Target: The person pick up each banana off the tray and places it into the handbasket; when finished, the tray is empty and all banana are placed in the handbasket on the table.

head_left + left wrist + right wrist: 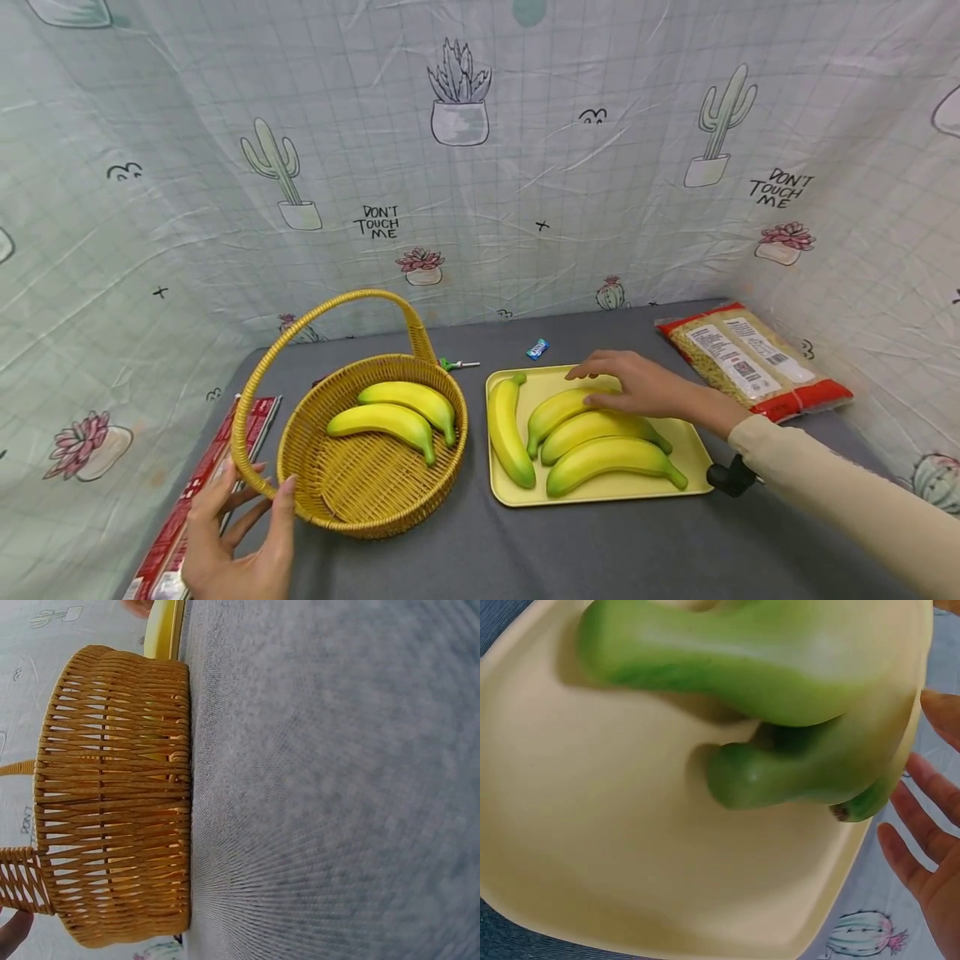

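Note:
My left hand (240, 533) holds the lower end of the handle of a yellow wicker basket (360, 525), thumb and fingers on either side. In the left wrist view, only a bit of finger (15, 930) shows by the handle's foot, beside the woven basket wall (112, 802). Two bananas (382, 421) lie inside the basket. Over a pale yellow tray (517, 496), my right hand (637, 383) hovers with loosely bent fingers, grasping nothing. Several bananas (615, 467) lie on this tray; the rearmost is partly hidden by the hand. Their green ends (742, 776) show up close in the right wrist view.
A bag of pasta (750, 358) lies at the back right. Behind the tray is a small blue packet (537, 348). A red-and-white package (180, 517) lies left of the basket. A small green-and-white item (457, 364) sits behind the basket. Patterned cloth walls (525, 167) surround the grey table.

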### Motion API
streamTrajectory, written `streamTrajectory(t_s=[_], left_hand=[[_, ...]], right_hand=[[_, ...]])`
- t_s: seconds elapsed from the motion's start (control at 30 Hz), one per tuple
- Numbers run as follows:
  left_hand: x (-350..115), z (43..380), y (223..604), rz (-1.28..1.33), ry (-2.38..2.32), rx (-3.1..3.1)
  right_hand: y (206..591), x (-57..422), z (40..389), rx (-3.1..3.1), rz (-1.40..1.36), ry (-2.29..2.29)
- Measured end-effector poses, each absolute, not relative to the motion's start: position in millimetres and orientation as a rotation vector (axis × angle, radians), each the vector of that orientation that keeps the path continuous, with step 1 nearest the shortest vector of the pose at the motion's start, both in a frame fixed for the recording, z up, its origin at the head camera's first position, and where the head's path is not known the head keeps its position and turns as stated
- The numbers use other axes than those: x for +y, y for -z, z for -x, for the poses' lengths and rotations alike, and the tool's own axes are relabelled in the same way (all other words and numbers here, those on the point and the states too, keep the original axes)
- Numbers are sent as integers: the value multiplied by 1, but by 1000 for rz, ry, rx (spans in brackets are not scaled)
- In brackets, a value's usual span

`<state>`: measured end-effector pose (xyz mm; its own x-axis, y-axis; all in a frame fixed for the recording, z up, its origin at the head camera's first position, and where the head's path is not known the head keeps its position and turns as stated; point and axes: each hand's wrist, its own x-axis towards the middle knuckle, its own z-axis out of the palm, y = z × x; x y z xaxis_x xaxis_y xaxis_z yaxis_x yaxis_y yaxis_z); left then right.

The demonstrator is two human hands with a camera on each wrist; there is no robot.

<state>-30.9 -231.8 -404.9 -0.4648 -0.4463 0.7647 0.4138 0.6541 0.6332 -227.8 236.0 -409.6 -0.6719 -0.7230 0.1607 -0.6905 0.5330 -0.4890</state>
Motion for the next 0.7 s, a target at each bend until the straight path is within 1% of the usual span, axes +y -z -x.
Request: streamTrajectory(t_s=[0.23, 0.5, 0.7], left_hand=[[-232, 32, 406, -30, 997, -1792], [-233, 32, 409, -56, 999, -1797], [-232, 32, 408, -46, 999, -1793]], right_hand=[[419, 240, 230, 2703, 1239, 797], [423, 239, 234, 2646, 1370, 874], [428, 239, 237, 2650, 1381, 856]])
